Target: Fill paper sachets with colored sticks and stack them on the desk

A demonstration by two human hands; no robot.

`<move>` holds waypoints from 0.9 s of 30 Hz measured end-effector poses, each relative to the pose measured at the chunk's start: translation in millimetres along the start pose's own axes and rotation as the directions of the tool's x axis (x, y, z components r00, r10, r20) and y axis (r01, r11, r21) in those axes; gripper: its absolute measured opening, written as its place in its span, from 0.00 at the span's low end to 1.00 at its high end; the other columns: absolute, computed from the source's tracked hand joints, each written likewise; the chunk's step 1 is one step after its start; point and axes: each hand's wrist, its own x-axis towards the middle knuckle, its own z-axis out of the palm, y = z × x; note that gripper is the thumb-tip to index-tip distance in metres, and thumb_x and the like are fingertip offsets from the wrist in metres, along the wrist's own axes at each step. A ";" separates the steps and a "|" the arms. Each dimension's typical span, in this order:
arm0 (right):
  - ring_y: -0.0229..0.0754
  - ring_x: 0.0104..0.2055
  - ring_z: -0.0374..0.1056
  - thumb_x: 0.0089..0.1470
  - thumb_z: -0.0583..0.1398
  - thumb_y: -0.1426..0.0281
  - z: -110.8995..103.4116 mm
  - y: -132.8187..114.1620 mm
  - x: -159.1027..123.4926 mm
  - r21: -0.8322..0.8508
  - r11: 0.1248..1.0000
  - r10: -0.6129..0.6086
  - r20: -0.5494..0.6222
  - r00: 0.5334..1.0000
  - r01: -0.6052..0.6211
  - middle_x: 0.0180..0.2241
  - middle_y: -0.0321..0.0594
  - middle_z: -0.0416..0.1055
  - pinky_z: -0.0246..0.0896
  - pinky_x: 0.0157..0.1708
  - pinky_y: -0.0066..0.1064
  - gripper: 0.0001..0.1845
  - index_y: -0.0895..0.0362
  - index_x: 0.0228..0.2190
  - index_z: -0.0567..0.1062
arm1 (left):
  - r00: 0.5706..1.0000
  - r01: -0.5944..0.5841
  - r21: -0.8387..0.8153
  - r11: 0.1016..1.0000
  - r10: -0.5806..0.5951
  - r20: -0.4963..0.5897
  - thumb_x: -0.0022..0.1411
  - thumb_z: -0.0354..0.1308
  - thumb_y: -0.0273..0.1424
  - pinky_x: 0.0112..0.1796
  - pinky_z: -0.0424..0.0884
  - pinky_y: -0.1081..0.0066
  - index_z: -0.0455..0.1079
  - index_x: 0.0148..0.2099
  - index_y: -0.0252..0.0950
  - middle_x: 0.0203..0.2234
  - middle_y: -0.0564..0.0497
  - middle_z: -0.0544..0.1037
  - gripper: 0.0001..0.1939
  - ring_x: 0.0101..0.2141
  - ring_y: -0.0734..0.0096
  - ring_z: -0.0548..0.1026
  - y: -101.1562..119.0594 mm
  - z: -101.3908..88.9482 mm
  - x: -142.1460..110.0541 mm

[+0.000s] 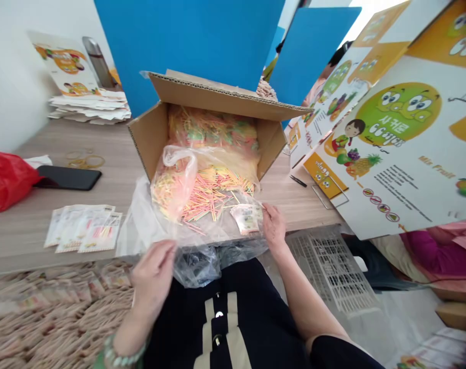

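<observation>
An open cardboard box lies on its side, its mouth facing me. From it a clear plastic bag spreads toward the table edge, with a heap of thin pink, yellow and green sticks on it. My right hand is closed at the bag's right edge, pinching the plastic. Close beside it lie several small printed packets. My left hand hovers by the front edge, its fingers curled together and slightly blurred; what they hold, if anything, I cannot make out.
Printed packets, a black phone and a red bag are on the left. Below is a mass of packets. Printed cartons stand right, above a plastic crate. Blue panels rise behind.
</observation>
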 end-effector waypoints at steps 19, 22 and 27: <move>0.48 0.46 0.67 0.62 0.54 0.71 104.5 -105.6 -41.7 -0.100 0.673 -0.537 0.616 0.577 0.733 0.42 0.48 0.74 0.59 0.47 0.38 0.10 0.59 0.40 0.75 | 0.883 -0.374 0.339 0.863 0.219 0.415 0.58 0.53 0.23 0.51 0.65 0.50 0.78 0.36 0.36 0.51 0.38 0.78 0.12 0.53 0.46 0.72 -16.3 37.1 5.9; 0.50 0.47 0.66 0.63 0.52 0.74 102.1 -102.6 -33.3 -0.158 0.618 -0.553 0.609 0.569 0.770 0.41 0.50 0.74 0.58 0.49 0.41 0.11 0.60 0.41 0.75 | 0.876 -0.345 0.346 0.873 0.167 0.453 0.57 0.53 0.22 0.49 0.66 0.52 0.79 0.40 0.37 0.50 0.40 0.79 0.14 0.52 0.48 0.72 -27.1 36.5 8.4; 0.51 0.50 0.62 0.64 0.55 0.67 90.3 -94.9 -6.7 -0.110 0.568 -0.648 0.552 0.525 0.816 0.46 0.47 0.71 0.55 0.53 0.43 0.11 0.57 0.44 0.73 | 0.861 -0.378 0.371 0.848 0.174 0.478 0.58 0.55 0.21 0.46 0.65 0.54 0.78 0.39 0.37 0.48 0.42 0.79 0.12 0.49 0.50 0.72 -25.1 32.4 11.5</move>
